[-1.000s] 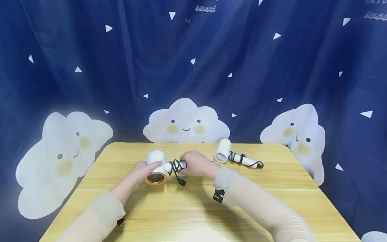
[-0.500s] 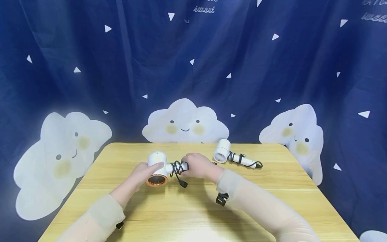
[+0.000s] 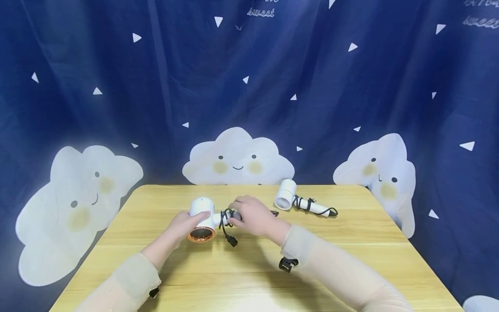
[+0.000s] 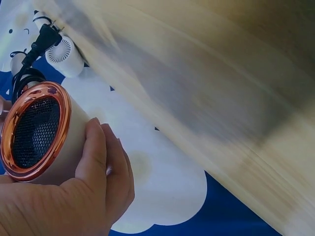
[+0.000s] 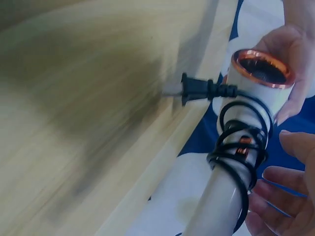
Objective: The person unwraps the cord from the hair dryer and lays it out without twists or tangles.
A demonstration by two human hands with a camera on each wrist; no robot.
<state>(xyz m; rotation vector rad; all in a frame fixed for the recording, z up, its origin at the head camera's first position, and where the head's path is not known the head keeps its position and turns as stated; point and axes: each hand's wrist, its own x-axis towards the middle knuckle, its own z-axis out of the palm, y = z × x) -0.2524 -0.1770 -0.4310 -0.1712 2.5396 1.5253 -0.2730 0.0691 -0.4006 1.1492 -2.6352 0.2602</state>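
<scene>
A white hair dryer (image 3: pixel 201 216) with a copper-rimmed nozzle (image 4: pixel 29 132) lies on the wooden table (image 3: pixel 249 273). My left hand (image 3: pixel 182 225) grips its barrel, fingers curled round the white body (image 4: pixel 96 167). A black cord (image 5: pixel 241 147) is wound round the handle, and its plug (image 3: pixel 232 241) hangs loose toward me. My right hand (image 3: pixel 253 214) lies over the handle; in the right wrist view its fingers (image 5: pixel 280 196) are spread and relaxed beside the wound cord, not closed on it.
A second white hair dryer (image 3: pixel 286 199) with its cord wrapped round the handle lies at the back right of the table. A blue curtain (image 3: pixel 117 86) with white clouds hangs behind the far table edge.
My right hand has loosened from a curled grip on the corded handle to spread fingers. The plug has swung slightly left and lower. The left hand stays on the barrel.
</scene>
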